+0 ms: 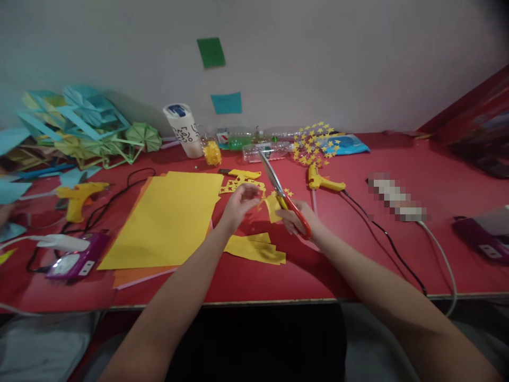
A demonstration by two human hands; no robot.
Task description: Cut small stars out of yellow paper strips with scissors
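Note:
My right hand (297,218) is closed round the orange handles of a pair of scissors (278,190), blades pointing up and away. Against the blades sits a small piece of yellow paper (272,206). My left hand (240,202) hovers just left of it with fingers curled in a pinch; what they hold is too small to name. Yellow paper scraps (256,248) lie under my hands on the red table (342,265). Cut-out yellow stars (238,185) lie just beyond.
A stack of yellow and orange sheets (167,223) lies left. Two yellow glue guns (77,199) (324,183) with cords rest on either side. Along the wall: a white cup (185,130), plastic bottles (264,151), a star cluster (312,143), folded paper shapes (79,127). A power strip (397,199) sits right.

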